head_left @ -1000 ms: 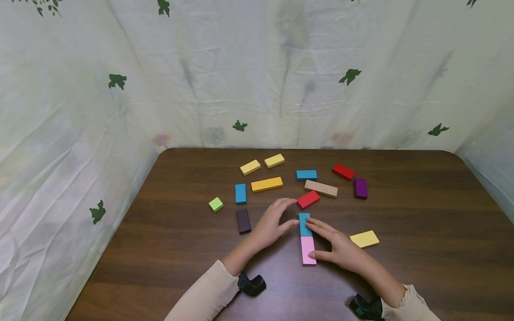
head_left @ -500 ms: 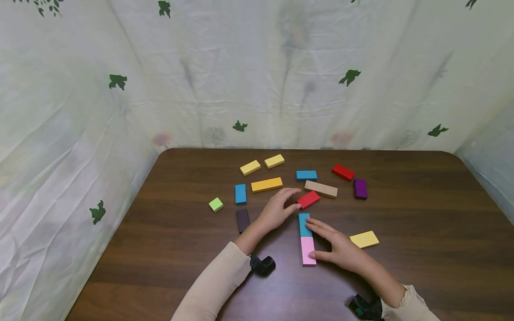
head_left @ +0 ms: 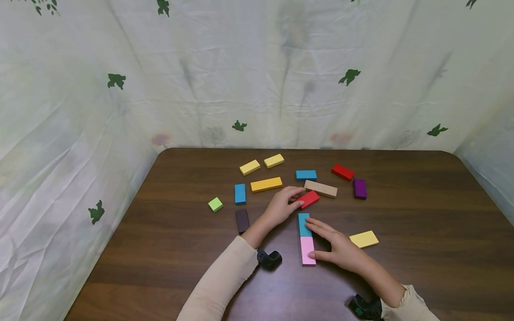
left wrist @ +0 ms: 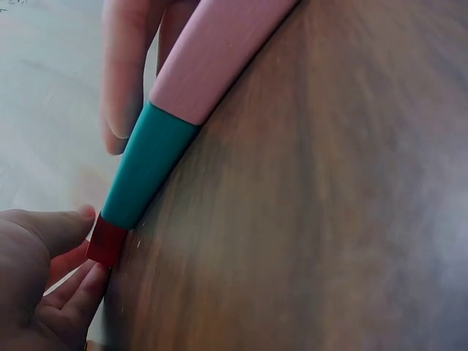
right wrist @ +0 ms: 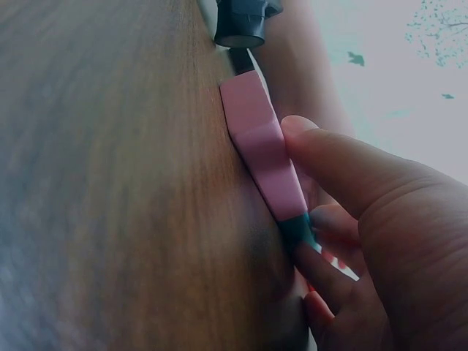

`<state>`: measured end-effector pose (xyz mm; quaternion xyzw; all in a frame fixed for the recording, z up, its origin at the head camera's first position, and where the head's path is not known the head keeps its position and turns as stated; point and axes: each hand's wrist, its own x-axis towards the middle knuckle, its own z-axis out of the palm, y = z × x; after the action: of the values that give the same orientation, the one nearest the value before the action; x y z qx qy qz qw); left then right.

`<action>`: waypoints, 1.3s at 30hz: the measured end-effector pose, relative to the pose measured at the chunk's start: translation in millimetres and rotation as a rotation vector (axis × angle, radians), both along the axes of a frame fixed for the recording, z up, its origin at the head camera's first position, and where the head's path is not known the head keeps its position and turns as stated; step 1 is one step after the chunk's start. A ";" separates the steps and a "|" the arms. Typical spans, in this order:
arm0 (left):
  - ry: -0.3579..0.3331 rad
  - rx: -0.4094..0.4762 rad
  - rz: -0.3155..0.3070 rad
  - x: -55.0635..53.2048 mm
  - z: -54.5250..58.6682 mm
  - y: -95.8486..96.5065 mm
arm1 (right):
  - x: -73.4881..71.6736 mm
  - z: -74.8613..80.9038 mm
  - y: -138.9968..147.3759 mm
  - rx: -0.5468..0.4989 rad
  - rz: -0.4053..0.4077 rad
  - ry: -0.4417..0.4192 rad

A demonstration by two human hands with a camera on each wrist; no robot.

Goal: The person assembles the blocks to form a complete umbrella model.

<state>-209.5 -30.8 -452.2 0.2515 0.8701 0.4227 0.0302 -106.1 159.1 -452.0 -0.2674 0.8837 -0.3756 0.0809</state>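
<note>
At the left end of a red block point(head_left: 309, 199), my left hand point(head_left: 279, 208) pinches it between thumb and fingers; the left wrist view shows the fingertips on either side of the red block point(left wrist: 107, 243). Just in front of it, a blue block point(head_left: 304, 224) and a pink block point(head_left: 308, 252) lie end to end in a line. My right hand point(head_left: 342, 249) rests along their right side, fingertips at the blue block and thumb at the pink block point(right wrist: 259, 146). Its fingers are fairly straight.
Behind the red block lie a tan block point(head_left: 321, 189) and another blue block point(head_left: 306, 175). A dark block point(head_left: 242, 220) is beside the left forearm, and a yellow block point(head_left: 363, 239) beside the right hand. Several more coloured blocks are spread over the wooden table point(head_left: 433, 214).
My left hand has moved forward and right from beside the blue block to the red block and taken hold of its end. The right hand and both lined-up blocks have stayed put.
</note>
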 end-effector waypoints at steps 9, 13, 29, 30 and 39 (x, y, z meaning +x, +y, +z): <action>0.024 -0.047 -0.013 1.7 2.1 1.1 | 0.4 -0.2 0.2 -0.004 0.000 0.008; 0.026 -0.078 -0.019 3.7 3.6 0.2 | 0.4 0.1 -0.1 -0.008 -0.002 -0.002; 0.008 -0.159 0.004 13.7 8.7 -4.5 | 0.4 -0.3 -0.3 -0.012 0.000 -0.004; 0.007 -0.157 0.005 14.1 8.4 -5.0 | 0.4 -0.3 -0.4 -0.014 0.001 -0.006; 0.021 -0.177 0.023 19.0 8.8 -7.7 | 0.9 -0.4 -0.1 -0.013 -0.006 -0.007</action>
<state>-190.5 -38.5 -443.3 0.2422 0.9071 0.3420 0.0382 -105.2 158.9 -452.4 -0.2642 0.8816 -0.3826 0.0811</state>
